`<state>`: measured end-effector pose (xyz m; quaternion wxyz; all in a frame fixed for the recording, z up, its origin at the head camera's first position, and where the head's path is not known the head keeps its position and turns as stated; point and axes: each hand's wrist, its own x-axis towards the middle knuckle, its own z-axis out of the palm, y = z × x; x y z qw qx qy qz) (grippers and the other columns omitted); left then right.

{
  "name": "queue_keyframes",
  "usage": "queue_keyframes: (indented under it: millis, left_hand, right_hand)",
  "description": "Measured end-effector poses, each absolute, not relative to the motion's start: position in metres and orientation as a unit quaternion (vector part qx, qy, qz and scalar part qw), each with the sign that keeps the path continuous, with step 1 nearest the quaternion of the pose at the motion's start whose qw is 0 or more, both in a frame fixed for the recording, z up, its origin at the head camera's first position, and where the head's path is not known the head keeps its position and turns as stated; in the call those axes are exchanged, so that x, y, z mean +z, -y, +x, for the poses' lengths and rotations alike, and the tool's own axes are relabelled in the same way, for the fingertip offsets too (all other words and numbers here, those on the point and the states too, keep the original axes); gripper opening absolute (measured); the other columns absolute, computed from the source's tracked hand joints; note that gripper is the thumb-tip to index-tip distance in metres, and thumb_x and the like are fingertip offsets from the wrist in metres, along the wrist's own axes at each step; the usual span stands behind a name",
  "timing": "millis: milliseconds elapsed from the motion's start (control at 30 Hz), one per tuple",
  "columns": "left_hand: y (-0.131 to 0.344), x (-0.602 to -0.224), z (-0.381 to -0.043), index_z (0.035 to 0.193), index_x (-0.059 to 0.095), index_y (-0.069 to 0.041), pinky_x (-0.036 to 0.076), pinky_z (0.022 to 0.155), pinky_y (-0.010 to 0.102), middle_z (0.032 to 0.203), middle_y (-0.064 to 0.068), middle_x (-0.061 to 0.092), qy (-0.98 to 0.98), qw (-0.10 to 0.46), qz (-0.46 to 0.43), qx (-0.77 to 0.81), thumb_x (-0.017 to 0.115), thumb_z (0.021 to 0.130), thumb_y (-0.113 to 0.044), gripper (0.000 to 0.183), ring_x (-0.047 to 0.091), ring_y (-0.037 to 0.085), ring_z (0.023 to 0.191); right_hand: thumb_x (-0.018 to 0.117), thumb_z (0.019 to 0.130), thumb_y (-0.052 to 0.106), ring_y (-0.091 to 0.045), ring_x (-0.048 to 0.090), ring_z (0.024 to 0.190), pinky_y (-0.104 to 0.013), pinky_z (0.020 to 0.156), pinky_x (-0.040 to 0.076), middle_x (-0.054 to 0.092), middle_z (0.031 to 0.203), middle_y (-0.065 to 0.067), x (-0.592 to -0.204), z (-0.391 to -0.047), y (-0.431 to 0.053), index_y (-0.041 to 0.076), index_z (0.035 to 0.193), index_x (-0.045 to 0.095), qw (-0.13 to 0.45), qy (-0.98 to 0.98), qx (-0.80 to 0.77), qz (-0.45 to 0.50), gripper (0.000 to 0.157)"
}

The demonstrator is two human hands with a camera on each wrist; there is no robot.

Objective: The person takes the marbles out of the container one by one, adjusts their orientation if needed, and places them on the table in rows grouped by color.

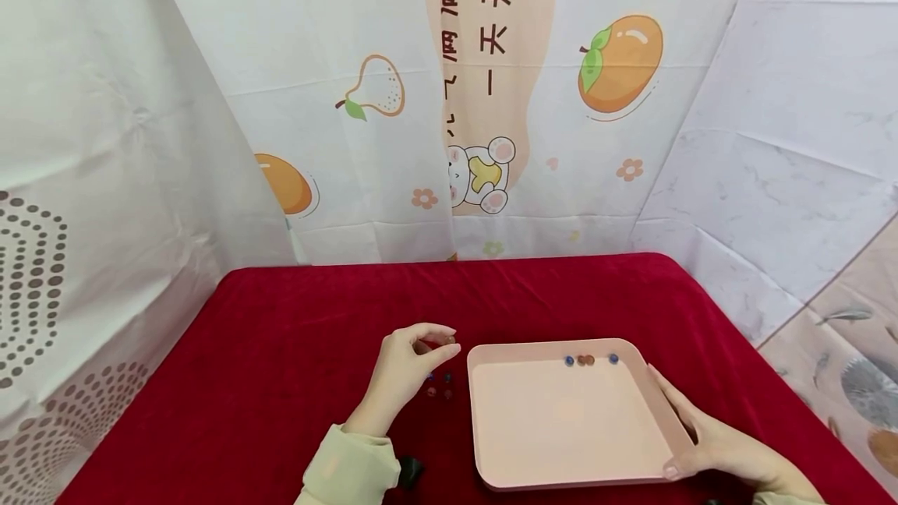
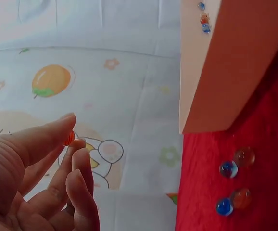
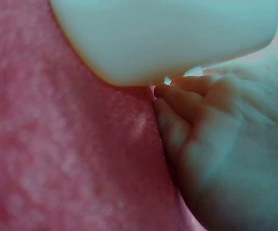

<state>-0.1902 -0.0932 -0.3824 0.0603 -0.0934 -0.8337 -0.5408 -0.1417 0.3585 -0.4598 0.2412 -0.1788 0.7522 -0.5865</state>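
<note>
My left hand (image 1: 403,365) is raised beside the tray's left wall and pinches a small orange-red marble (image 2: 69,139) between thumb and fingertips. On the cloth below it lie several glass marbles, among them a blue marble (image 2: 228,169) and an orange marble (image 2: 241,198). The shallow pale pink tray (image 1: 554,443) has several marbles in a row along its far wall, including a blue marble (image 1: 613,358) at the right. My right hand (image 1: 708,439) holds the tray by its near right corner, thumb at the rim and fingers along the outer right side.
A dark red cloth (image 1: 281,365) covers the table. White printed curtains (image 1: 351,178) stand behind the table and at both sides. Near the left sleeve a small black object (image 1: 410,472) shows, its kind unclear.
</note>
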Motion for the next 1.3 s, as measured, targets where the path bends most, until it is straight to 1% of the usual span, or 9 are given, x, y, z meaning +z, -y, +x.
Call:
queue_keyframes:
  millis: [100,267,367,633,733,800,933,1100,1300]
  left_hand:
    - [0.099,-0.385,-0.188,0.099,0.077,-0.019,0.050,0.065,0.022,0.092,-0.002,0.074,0.832,0.061,-0.083,-0.545,0.080,0.084,-0.023,0.016,0.060,0.012,0.072]
    - [0.110,-0.389,-0.185,0.099,0.077,-0.018,0.049,0.062,0.022,0.091,-0.001,0.074,0.831,0.066,-0.065,-0.549,0.080,0.083,-0.022,0.017,0.060,0.012,0.071]
    - [0.117,-0.390,-0.186,0.099,0.077,-0.018,0.050,0.060,0.023,0.090,-0.001,0.074,0.831,0.065,-0.059,-0.549,0.080,0.083,-0.022,0.017,0.060,0.012,0.071]
    - [0.134,-0.394,-0.189,0.097,0.076,-0.017,0.050,0.057,0.025,0.083,-0.003,0.072,0.842,0.031,-0.053,-0.536,0.080,0.083,-0.024,0.016,0.060,0.017,0.068]
    - [0.140,-0.396,-0.191,0.098,0.076,-0.017,0.050,0.058,0.026,0.082,-0.004,0.072,0.848,0.012,-0.048,-0.527,0.080,0.083,-0.026,0.017,0.061,0.016,0.070]
    - [0.143,-0.398,-0.192,0.099,0.076,-0.017,0.050,0.059,0.027,0.081,-0.003,0.072,0.853,0.003,-0.047,-0.520,0.079,0.084,-0.026,0.018,0.061,0.014,0.071]
    - [0.147,-0.402,-0.197,0.103,0.075,-0.012,0.050,0.059,0.029,0.080,0.000,0.071,0.859,-0.020,-0.046,-0.510,0.079,0.085,-0.027,0.024,0.062,0.017,0.071]
    - [0.150,-0.409,-0.201,0.105,0.074,-0.007,0.050,0.060,0.030,0.081,0.001,0.072,0.867,-0.051,-0.048,-0.493,0.079,0.084,-0.022,0.026,0.064,0.020,0.070]
    - [0.153,-0.416,-0.206,0.103,0.074,-0.008,0.051,0.060,0.030,0.081,0.000,0.073,0.876,-0.073,-0.042,-0.476,0.080,0.083,-0.021,0.024,0.063,0.017,0.067]
  right_hand:
    - [0.065,0.081,0.005,0.001,0.037,0.126,-0.013,0.095,0.038,0.016,0.156,0.021,-0.460,-0.142,-0.357,0.030,0.159,-0.008,0.244,-0.755,-0.582,-0.181,0.110]
    - [0.065,0.080,0.005,0.000,0.036,0.126,-0.013,0.096,0.037,0.017,0.155,0.023,-0.457,-0.142,-0.356,0.038,0.158,-0.007,0.271,-0.751,-0.583,-0.147,0.111]
    - [0.065,0.080,0.005,0.001,0.035,0.127,-0.013,0.096,0.036,0.015,0.155,0.022,-0.456,-0.142,-0.355,0.040,0.157,-0.007,0.278,-0.751,-0.583,-0.138,0.112]
    - [0.067,0.080,0.005,0.005,0.032,0.127,-0.013,0.096,0.036,0.013,0.156,0.024,-0.455,-0.142,-0.353,0.039,0.158,-0.006,0.270,-0.757,-0.578,-0.142,0.112]
    - [0.067,0.079,0.005,0.006,0.031,0.127,-0.012,0.096,0.035,0.013,0.156,0.026,-0.455,-0.142,-0.353,0.038,0.158,-0.005,0.268,-0.760,-0.574,-0.141,0.112]
    - [0.067,0.079,0.005,0.006,0.032,0.127,-0.012,0.096,0.035,0.014,0.156,0.025,-0.455,-0.142,-0.353,0.038,0.158,-0.005,0.268,-0.761,-0.574,-0.141,0.112]
    - [0.066,0.080,0.006,0.002,0.034,0.127,-0.013,0.095,0.036,0.015,0.156,0.022,-0.455,-0.142,-0.355,0.038,0.158,-0.006,0.266,-0.761,-0.574,-0.145,0.111]
    - [0.064,0.082,0.007,-0.001,0.037,0.128,-0.013,0.096,0.036,0.015,0.158,0.018,-0.458,-0.141,-0.359,0.040,0.157,-0.008,0.270,-0.756,-0.578,-0.147,0.109]
    - [0.064,0.082,0.005,-0.002,0.037,0.128,-0.013,0.096,0.038,0.015,0.159,0.016,-0.460,-0.141,-0.360,0.034,0.159,-0.007,0.252,-0.751,-0.586,-0.170,0.108]
